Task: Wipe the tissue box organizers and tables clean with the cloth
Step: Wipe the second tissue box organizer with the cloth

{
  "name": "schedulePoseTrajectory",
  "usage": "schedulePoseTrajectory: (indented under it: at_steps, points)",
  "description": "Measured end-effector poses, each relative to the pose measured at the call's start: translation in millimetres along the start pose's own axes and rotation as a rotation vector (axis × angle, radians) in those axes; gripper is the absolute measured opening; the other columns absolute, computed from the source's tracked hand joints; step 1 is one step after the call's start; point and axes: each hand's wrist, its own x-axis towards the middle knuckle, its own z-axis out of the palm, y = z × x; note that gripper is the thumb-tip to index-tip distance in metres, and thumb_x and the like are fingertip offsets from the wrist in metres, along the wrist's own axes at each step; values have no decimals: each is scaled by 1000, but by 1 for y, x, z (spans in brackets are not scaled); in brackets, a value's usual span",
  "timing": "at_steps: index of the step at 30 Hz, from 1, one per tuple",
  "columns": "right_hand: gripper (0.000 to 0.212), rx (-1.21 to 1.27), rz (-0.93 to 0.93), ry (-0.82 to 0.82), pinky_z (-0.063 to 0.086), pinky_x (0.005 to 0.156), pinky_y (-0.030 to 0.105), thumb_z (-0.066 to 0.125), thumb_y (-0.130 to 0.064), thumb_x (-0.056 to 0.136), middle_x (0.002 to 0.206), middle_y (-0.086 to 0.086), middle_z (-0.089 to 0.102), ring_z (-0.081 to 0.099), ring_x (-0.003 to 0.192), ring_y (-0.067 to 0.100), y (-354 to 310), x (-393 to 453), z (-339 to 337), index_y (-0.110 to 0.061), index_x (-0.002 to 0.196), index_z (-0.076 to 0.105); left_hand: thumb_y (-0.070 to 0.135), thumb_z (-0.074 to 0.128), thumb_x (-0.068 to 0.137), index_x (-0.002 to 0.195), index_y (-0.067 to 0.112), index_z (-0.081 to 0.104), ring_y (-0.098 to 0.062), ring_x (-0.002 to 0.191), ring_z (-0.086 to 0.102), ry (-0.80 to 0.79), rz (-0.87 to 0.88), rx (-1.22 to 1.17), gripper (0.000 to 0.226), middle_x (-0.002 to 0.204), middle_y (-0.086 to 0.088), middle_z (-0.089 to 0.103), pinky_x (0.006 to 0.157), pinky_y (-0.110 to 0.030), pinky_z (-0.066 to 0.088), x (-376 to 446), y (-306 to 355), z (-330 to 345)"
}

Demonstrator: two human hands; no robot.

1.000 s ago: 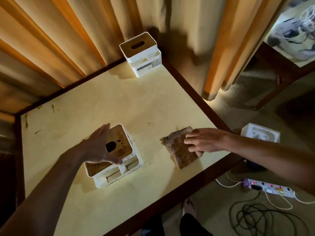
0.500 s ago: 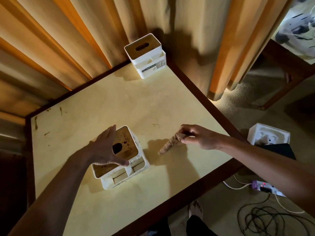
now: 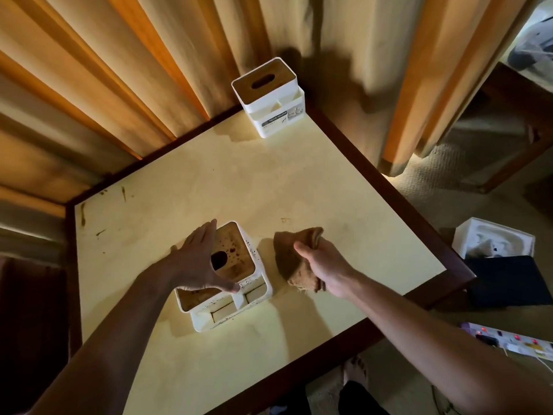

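At frame centre, the left hand (image 3: 199, 265) rests with straight fingers on the stained organizer (image 3: 236, 283); the right hand (image 3: 324, 269) grips the brown cloth (image 3: 291, 259) above the worktop (image 3: 209, 181).

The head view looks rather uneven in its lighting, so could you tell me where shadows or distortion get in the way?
Head view: dim warm light; the near organizer and cloth cast soft shadows on the table; left edge nearly black; wide-angle lens bows the curtains; focus stays sharp.
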Motion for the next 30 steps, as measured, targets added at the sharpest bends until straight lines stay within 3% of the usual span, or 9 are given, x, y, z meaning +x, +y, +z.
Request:
schedulePoseTrajectory:
  at_steps: [4,6,8,10,15,18,21,25,30]
  points:
    - [36,-20,-73,37,38,64,37,46,-31,102,82,7,50,46,74,21,0,-5,26,3,103,58,90,70,36,149,34,-32,-12,146,-31,-16,-25,11,162,160,13,-32,113,-72,-3,2,-1,2]
    - [38,29,-96,37,39,70,34,42,-36,103,85,7,55,49,78,19,0,-7,39,-3,107,62,97,64,26,148,37,-32,-14,146,-31,-11,-28,-5,167,160,13,-32,112,-74,2,3,-3,3]
    - [32,76,-124,-21,43,91,32,40,-34,104,114,1,65,56,103,14,4,-9,53,-21,125,61,99,62,22,147,39,-32,-16,149,-24,3,-27,-18,168,161,12,-28,113,-73,9,5,-6,5]
    - [41,113,-146,-96,31,109,21,36,-27,106,142,-13,47,43,127,1,6,-11,67,-23,147,40,98,64,25,146,40,-33,-17,151,-16,13,-31,-13,166,163,12,-23,113,-72,13,6,-6,6]
    - [49,104,-47,-193,37,95,19,33,-48,103,133,1,56,50,122,7,10,-11,87,-18,141,42,96,65,28,145,40,-35,-19,152,-10,10,-43,-9,164,163,11,-22,113,-71,16,6,-5,6]
    - [95,172,44,-142,31,102,28,27,-90,75,131,1,58,52,115,2,10,-7,89,-18,132,54,94,68,32,146,38,-35,-19,152,-9,13,-36,-2,163,163,11,-22,114,-70,16,6,-6,7]
    - [141,239,151,-76,28,114,37,24,-108,39,151,8,41,42,134,14,16,0,89,-19,147,40,96,66,29,145,39,-34,-20,152,-9,12,-30,-4,163,163,12,-21,114,-70,15,7,-6,7]
    - [79,131,85,-120,35,108,36,27,-81,86,139,4,55,51,123,11,12,2,94,-24,127,61,99,62,23,145,40,-34,-19,152,-8,15,-37,-20,166,163,12,-20,114,-70,15,5,-5,6]
    - [55,12,-74,-153,37,105,46,26,-66,95,129,5,51,45,125,20,9,4,100,-22,118,49,101,57,19,146,41,-33,-18,151,-17,22,-49,2,167,163,9,-22,114,-72,7,4,-4,7]
